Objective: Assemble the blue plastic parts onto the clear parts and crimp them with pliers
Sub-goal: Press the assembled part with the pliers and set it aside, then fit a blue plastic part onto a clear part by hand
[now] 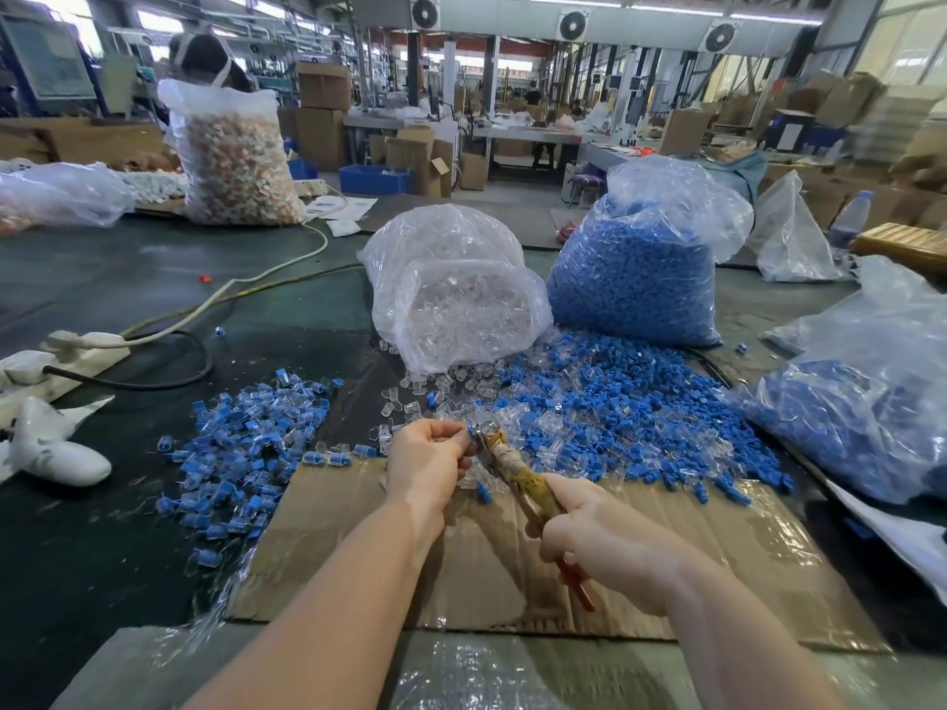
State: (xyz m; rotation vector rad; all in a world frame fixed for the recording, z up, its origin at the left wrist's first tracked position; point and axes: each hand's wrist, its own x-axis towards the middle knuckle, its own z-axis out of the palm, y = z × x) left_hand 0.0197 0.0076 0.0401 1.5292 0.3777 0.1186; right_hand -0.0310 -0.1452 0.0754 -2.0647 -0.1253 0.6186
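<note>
Both hands meet over the far edge of the cardboard sheet [512,566] in the head view. The left hand [428,461] curls its fingers around a small assembled piece [470,432], blue set in clear, and holds it up to the nose of the pliers [505,456]. The right hand [604,535] is wrapped tight around the taped handles, and the jaws look closed on the piece, though it is too small to tell how deep it sits.

Finished pieces lie in a pile [246,443] beyond the left edge of the cardboard. Loose blue parts [640,417] mixed with clear parts [446,386] spread past the far right corner, spilling from a bag of clear parts [451,294] and a bag of blue parts [640,279] standing at the back of the table [102,530].

To crimp well, I judge the left fingertips should stay clear of the jaws while keeping the piece square to them, and the squeeze should be firm and single, so the blue part seats fully without cracking the clear shell.
</note>
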